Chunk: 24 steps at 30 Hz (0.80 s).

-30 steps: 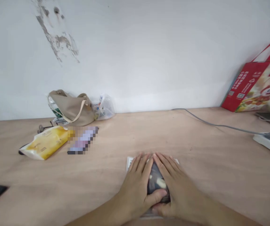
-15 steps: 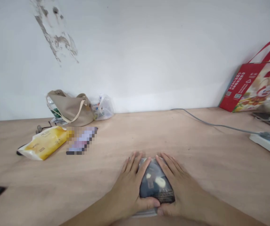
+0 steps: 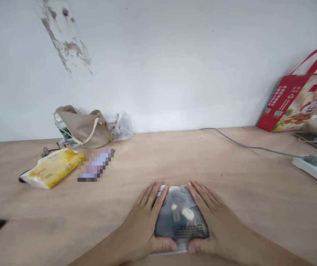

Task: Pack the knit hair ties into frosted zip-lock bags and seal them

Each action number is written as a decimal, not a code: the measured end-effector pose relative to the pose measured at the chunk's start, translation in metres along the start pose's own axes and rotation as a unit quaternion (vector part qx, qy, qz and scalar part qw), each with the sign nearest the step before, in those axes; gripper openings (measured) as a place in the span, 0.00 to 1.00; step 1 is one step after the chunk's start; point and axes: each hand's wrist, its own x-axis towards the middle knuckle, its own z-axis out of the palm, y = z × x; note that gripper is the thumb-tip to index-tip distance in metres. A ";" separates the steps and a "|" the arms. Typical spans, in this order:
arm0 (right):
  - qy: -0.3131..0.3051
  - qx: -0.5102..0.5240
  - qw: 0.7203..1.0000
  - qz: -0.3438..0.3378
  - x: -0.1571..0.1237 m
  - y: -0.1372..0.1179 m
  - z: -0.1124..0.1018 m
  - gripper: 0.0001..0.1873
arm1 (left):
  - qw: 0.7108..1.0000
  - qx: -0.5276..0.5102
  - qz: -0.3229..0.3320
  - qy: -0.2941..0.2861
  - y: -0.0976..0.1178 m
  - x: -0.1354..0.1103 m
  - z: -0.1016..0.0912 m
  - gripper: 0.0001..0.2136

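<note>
A person's left hand (image 3: 144, 216) and right hand (image 3: 215, 216) lie flat along the sides of a clear plastic packet (image 3: 182, 220) with dark contents at the near middle of a wooden tabletop (image 3: 152, 159). Neither hand is clenched: the fingers of each extend toward the far edge, and the 2 thumbs turn inward over the near edge, their tips apart. 2 pale spots and a block of small print, too blurred to read, show between the palms; a white label sits at the far left corner beside the left fingertips.

To the left, a yellow-and-white soft pack (image 3: 54, 169) lies near a phone (image 3: 97, 166) with a pixelated screen, with eyeglasses (image 3: 45, 151) just behind. A tan handbag (image 3: 85, 125) and a translucent plastic bag (image 3: 123, 127) stand side by side near a white wall (image 3: 169, 66) scarred by peeling paint. At right, a red shopping bag (image 3: 278, 105) leans near the wall, and a gray cable (image 3: 247, 145) runs to a white power strip (image 3: 313, 171).
</note>
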 end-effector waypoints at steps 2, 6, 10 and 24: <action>-0.014 -0.010 1.000 0.003 -0.001 0.000 -0.002 0.64 | 1.000 0.004 -0.004 -0.014 -0.001 -0.002 -0.002 0.52; -0.021 -0.018 1.000 -0.002 -0.005 0.001 -0.004 0.61 | 1.000 -0.001 -0.004 -0.017 -0.001 -0.003 -0.006 0.52; 0.006 0.006 1.000 -0.017 -0.012 0.006 -0.003 0.57 | 1.000 -0.003 0.006 0.005 0.000 -0.005 -0.006 0.51; 0.050 0.379 0.913 0.144 -0.035 0.011 -0.018 0.22 | 0.964 0.052 0.111 0.236 0.021 -0.005 0.006 0.36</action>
